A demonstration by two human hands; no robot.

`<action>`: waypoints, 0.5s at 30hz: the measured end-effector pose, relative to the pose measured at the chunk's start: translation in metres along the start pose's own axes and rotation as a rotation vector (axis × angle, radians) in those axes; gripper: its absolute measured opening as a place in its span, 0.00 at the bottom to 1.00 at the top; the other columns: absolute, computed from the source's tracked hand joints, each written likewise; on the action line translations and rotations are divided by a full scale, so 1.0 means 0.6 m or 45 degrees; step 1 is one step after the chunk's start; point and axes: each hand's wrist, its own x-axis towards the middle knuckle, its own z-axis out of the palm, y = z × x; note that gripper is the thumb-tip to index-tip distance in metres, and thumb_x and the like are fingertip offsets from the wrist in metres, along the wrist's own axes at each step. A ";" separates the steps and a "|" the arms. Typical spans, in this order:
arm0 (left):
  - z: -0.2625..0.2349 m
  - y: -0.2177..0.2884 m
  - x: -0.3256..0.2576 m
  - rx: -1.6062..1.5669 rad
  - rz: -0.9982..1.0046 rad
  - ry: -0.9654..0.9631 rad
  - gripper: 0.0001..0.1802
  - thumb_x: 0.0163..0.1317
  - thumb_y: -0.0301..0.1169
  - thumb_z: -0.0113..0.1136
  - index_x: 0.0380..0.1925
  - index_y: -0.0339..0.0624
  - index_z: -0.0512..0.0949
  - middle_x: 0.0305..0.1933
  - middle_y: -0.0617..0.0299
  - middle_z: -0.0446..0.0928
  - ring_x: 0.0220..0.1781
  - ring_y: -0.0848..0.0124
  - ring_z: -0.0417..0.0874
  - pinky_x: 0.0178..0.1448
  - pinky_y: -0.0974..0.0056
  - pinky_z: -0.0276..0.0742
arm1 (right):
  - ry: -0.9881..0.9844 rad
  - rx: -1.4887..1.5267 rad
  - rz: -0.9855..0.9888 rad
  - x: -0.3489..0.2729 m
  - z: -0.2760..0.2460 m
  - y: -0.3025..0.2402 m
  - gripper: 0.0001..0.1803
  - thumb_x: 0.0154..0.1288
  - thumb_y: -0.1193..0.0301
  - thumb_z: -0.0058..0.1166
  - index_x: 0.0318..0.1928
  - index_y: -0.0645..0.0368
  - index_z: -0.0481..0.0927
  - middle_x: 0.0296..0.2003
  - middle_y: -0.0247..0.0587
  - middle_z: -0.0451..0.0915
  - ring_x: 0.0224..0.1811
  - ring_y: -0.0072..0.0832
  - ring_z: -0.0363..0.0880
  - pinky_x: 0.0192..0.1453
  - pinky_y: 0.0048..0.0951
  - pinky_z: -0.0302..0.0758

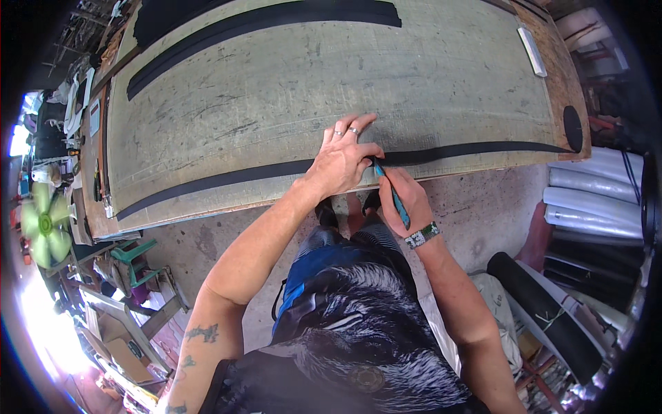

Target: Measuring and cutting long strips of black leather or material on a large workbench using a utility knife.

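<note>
A long, narrow black strip point(248, 177) runs along the near edge of the work table point(441, 90). My left hand point(339, 162) rests on the strip near its middle, fingers spread and stretched out over the tabletop, with rings on two of them. Close to its thumb, my right hand point(405, 200) is closed around a slim teal and black utility knife point(396, 196). The knife slants, its upper tip at the strip beside my left fingers; the exact tip is hidden. At the right end, the strip reaches toward a black oval piece point(573, 129).
Wider black bands point(276, 27) lie at the table's far side. A white block point(532, 52) sits at the right. Clear plastic-wrapped rolls point(593, 193) and a black roll point(545, 314) stand at the right. A green fan point(45, 222) and a green stool point(134, 259) are at the left.
</note>
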 end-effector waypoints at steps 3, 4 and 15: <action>-0.003 -0.006 0.000 0.008 -0.033 -0.098 0.14 0.57 0.27 0.67 0.43 0.56 0.86 0.78 0.55 0.56 0.79 0.44 0.51 0.78 0.38 0.50 | -0.006 -0.027 0.024 0.001 0.003 -0.006 0.08 0.71 0.73 0.47 0.40 0.66 0.74 0.34 0.58 0.76 0.38 0.58 0.77 0.42 0.50 0.74; -0.006 -0.005 0.003 0.032 -0.058 -0.147 0.15 0.57 0.28 0.67 0.45 0.58 0.87 0.81 0.55 0.53 0.81 0.43 0.46 0.81 0.36 0.45 | 0.003 -0.035 0.040 0.003 0.003 -0.006 0.07 0.71 0.73 0.47 0.40 0.66 0.74 0.34 0.58 0.76 0.37 0.59 0.77 0.41 0.51 0.74; 0.002 -0.005 0.006 -0.002 -0.169 -0.147 0.15 0.60 0.32 0.66 0.46 0.62 0.87 0.81 0.53 0.51 0.83 0.43 0.41 0.83 0.36 0.33 | -0.032 -0.043 0.058 0.013 0.003 0.001 0.08 0.72 0.73 0.48 0.41 0.66 0.75 0.35 0.59 0.77 0.40 0.59 0.77 0.42 0.52 0.74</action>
